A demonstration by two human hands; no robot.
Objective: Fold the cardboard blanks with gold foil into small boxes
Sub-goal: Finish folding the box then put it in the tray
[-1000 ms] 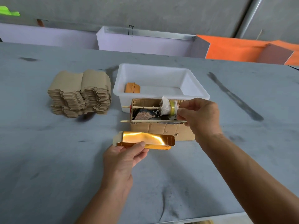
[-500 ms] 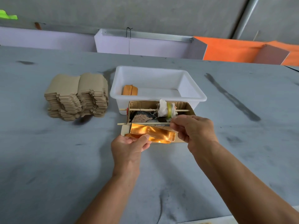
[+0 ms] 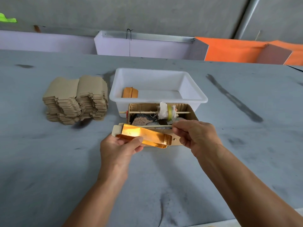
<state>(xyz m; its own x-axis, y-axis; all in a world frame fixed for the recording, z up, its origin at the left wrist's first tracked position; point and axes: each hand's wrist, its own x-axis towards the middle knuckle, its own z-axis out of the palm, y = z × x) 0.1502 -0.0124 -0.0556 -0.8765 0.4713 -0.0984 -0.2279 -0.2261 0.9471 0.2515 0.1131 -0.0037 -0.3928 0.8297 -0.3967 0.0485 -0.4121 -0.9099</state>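
A long cardboard blank with gold foil (image 3: 147, 135) is partly folded, foil side up, and hovers just above the table in front of the tape box. My left hand (image 3: 118, 148) pinches its left part between thumb and fingers. My right hand (image 3: 198, 136) is at the blank's right end, thumb and forefinger pinched together by the front stick below the yellow tape roll (image 3: 169, 112); the thin tape strip it pinches barely shows. A tall stack of flat brown blanks (image 3: 75, 99) sits at the left.
A small open cardboard box (image 3: 183, 107) carries the tape roll on a stick, with a stone inside. Behind it stands a white plastic tub (image 3: 195, 89) holding a few folded orange-gold boxes (image 3: 130, 92). Grey table all round; lilac and orange panels at the back.
My right hand came down from the tape roll to the blank's right end. My left hand lifted the blank forward, up against the front of the tape box.
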